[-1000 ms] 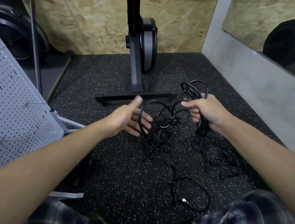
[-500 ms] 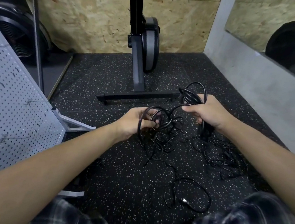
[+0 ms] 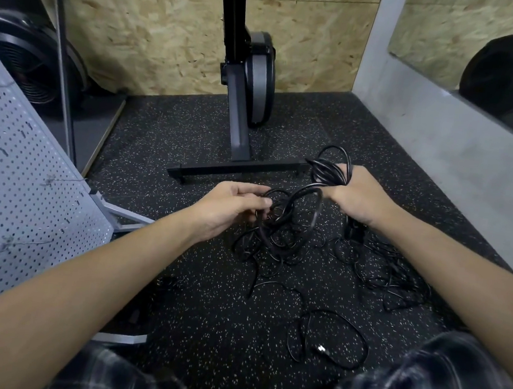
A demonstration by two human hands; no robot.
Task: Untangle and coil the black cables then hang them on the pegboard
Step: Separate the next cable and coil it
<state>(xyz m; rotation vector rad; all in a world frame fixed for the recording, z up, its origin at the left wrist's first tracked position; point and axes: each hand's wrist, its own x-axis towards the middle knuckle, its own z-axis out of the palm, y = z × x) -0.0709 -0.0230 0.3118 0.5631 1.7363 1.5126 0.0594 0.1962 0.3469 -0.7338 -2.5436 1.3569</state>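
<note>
- Centre of frame, left hand (image 3: 232,206): fingers are now curling round a thick loop (image 3: 303,190) of the black cables. A second ago this hand was lying open beside that loop, holding nothing.
- Centre right, right hand (image 3: 357,197): is gripping a partly wound coil (image 3: 329,168), as it was a second ago, with the turns poking up above the fist.
- Between the two hands: the loop is arching from the coil across to the left hand, raised off the heap below.
- Just below the hands, tangle (image 3: 278,246): most of the black cables are lying knotted on the speckled floor (image 3: 192,139), and more strands are spreading toward centre right under the right forearm.
- Lower centre, thin cable (image 3: 321,349): is lying loose on the floor, apart from the tangle.
- Left edge, pegboard (image 3: 26,192): is standing well apart from both hands, and no cable is showing on its visible part.
- Assessment: the fresh left-hand grip is probably setting up another turn for the coil. Untangling is looking far from finished, and hanging is not yet begun.
</note>
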